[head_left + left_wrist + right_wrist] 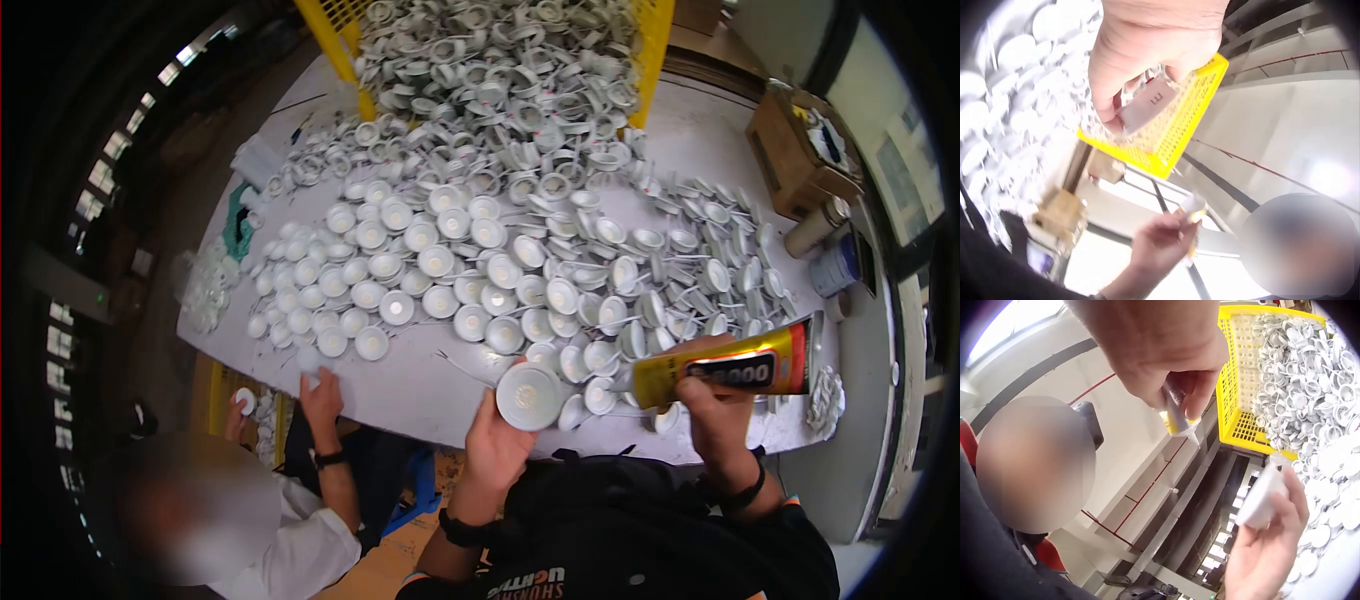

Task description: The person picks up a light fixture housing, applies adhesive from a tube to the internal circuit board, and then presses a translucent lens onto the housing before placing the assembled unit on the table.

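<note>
My left hand (495, 448) grips a round white downlight (529, 396) by its rim, its pale face turned up in the head view. A side marking shows on this downlight (1147, 105) in the left wrist view. In my right hand (722, 420) is a yellow and black glue tube (720, 370) with "8000" lettering, held sideways between thumb and fingers. The tube's nozzle (1192, 436) points towards the left hand's side, apart from the downlight. Several more downlights (600, 356) lie on the table just beyond both hands.
Many downlights (420, 236) cover the white table (420, 385). A yellow crate (654, 60) spills white rings at the back. A cardboard box (795, 150) and cans (834, 270) stand right. At left, another person's hand (320, 400) reaches the table edge.
</note>
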The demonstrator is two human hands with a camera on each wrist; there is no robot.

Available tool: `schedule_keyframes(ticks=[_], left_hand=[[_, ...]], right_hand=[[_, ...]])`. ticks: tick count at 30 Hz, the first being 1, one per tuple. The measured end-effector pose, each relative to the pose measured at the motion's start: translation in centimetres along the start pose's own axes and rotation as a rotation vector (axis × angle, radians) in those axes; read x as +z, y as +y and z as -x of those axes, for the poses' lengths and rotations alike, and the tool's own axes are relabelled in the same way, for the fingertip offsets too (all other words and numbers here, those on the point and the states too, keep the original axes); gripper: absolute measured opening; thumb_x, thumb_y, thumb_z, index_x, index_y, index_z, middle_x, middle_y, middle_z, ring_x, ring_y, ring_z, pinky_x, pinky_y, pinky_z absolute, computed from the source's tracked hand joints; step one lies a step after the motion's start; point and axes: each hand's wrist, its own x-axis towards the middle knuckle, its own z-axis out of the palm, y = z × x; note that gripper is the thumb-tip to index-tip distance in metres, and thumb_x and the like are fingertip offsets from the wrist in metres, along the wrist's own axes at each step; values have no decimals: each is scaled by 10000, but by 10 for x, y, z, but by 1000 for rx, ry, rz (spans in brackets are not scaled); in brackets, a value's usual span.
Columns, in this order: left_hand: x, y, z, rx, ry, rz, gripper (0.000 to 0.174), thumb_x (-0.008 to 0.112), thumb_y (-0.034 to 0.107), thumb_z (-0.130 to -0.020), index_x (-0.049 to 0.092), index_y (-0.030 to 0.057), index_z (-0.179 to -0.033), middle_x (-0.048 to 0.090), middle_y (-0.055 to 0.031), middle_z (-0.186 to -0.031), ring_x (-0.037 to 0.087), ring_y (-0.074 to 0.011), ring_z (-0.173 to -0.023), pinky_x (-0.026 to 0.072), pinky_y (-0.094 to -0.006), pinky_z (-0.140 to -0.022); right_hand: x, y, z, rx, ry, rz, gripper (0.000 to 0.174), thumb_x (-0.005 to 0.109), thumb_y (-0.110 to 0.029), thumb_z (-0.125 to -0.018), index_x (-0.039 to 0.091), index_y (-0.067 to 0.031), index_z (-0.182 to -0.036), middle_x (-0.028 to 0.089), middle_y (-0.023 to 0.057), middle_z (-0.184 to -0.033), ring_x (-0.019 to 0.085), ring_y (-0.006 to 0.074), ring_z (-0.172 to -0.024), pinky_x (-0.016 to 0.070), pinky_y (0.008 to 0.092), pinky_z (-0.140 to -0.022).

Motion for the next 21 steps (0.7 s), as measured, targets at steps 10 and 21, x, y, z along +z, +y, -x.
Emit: schedule_keyframes(ticks=[10,21], left_hand=[[-204,51,-24,82,690,-536,475,376,409,-812,401,9,-1067,466,-103,-1034,459,-209,-941,403,-340,-762],[-203,80,-42,913,1069,-1550,304,536,226,-744,507,-24,-915,532,-101,-723,486,-193,-624,401,-310,-607]], right_hand=[[11,23,5,111,120,32,308,604,-93,-659,453,34,-895,523,92,-700,520,143,-510,450,243,-465],[29,38,-8,86,250,54,361,622,-173,-658,443,34,-894,505,88,-682,504,151,-481,431,246,-425]])
